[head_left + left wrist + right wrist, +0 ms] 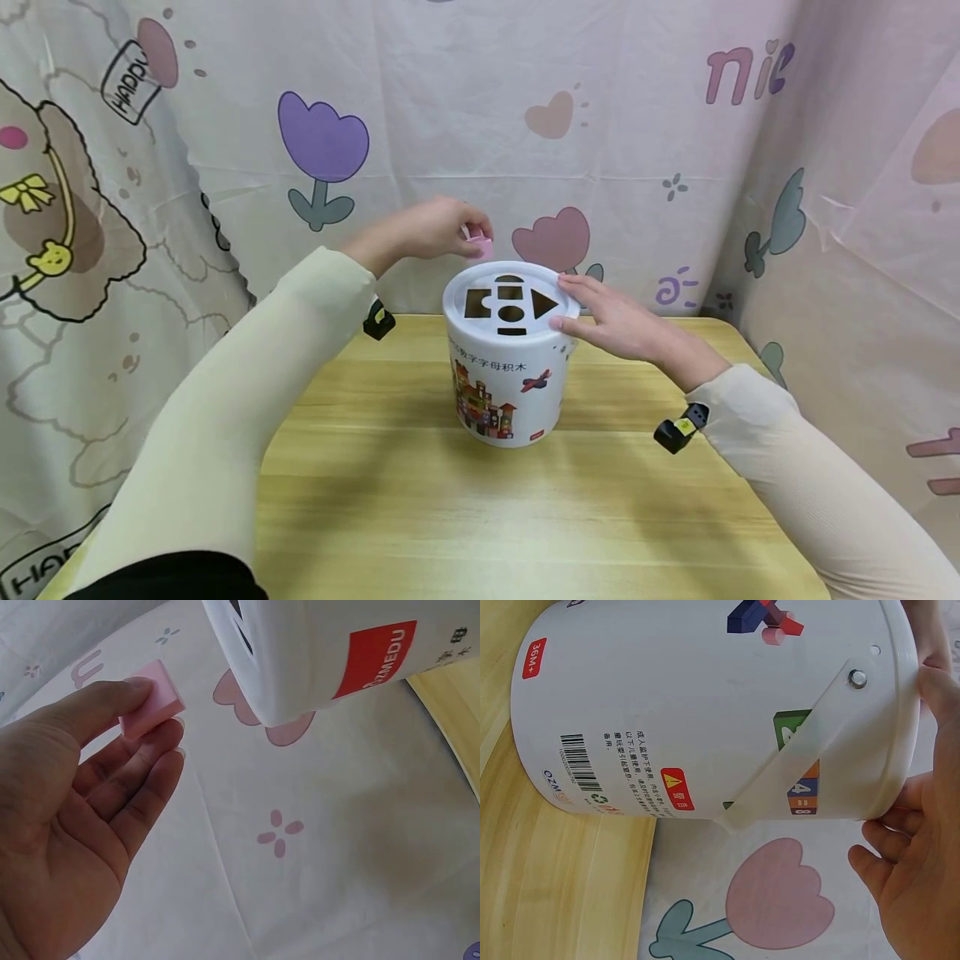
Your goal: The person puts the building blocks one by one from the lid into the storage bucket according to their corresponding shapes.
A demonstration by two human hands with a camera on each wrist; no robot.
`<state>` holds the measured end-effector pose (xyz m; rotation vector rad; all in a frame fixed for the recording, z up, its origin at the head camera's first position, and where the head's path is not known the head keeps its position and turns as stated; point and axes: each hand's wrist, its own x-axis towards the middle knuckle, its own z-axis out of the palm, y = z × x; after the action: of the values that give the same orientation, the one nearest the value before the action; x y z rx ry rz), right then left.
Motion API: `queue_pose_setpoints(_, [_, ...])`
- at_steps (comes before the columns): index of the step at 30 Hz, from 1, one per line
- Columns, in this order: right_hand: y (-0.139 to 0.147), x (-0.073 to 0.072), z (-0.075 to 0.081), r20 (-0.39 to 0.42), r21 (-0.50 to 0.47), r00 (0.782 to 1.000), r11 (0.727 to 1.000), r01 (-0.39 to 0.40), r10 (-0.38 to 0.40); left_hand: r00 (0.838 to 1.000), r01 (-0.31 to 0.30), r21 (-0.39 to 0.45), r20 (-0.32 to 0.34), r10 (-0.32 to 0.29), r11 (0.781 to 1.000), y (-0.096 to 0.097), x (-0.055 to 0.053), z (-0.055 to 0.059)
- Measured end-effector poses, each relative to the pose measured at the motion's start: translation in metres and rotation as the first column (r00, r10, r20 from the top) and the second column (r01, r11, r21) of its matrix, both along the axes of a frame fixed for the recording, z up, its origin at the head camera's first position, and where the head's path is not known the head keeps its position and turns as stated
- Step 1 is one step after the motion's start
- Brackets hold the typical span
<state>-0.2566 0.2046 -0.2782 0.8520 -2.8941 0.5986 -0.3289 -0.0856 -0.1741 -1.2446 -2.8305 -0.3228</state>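
My left hand [441, 227] pinches a small pink block [152, 703] between thumb and fingers, above and behind the far left rim of a white toy-block bucket [480, 354]. The bucket stands upright on the table, its white lid [459, 293] cut with several shaped holes: a triangle, a round one, a half-round and others. My right hand [617, 321] rests on the right side of the lid's rim, with thumb and fingers spread along it. The right wrist view shows the bucket's pale handle [795, 750] hanging down its side.
The bucket stands near the back of a light wooden table [480, 517]. A white curtain [450, 100] printed with flowers and hearts hangs close behind and along both sides. Each wrist carries a small black camera [681, 427].
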Motion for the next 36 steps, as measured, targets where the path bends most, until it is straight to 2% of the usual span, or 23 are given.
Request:
queue_pose_setpoints(7, [-0.002, 0.001, 0.001, 0.004, -0.007, 1.000, 1.000, 0.003, -0.003, 1.000, 0.012, -0.034, 0.009, -0.011, 0.999, 0.011, -0.012, 0.001])
queue_pose_setpoints(15, [0.000, 0.001, -0.002, 0.014, -0.027, 1.000, 1.000, 0.012, -0.012, 0.998, 0.013, -0.107, 0.064, -0.006, 0.994, 0.034, -0.018, 0.004])
queue_pose_setpoints(24, [0.000, 0.000, -0.003, 0.015, -0.035, 1.000, 0.999, 0.008, -0.007, 0.994, 0.014, -0.195, 0.110, 0.008, 0.981, 0.054, -0.025, -0.008])
queue_pose_setpoints(29, [0.000, 0.000, -0.004, 0.015, -0.034, 1.000, 0.999, 0.007, -0.007, 0.992, -0.006, -0.238, 0.121, 0.036, 0.971, 0.058, -0.025, -0.014])
queue_pose_setpoints(36, [0.000, 0.000, -0.003, 0.010, -0.033, 1.000, 0.999, 0.007, -0.007, 0.993, 0.000, -0.246, 0.116, 0.030, 0.969, 0.060, -0.027, -0.021])
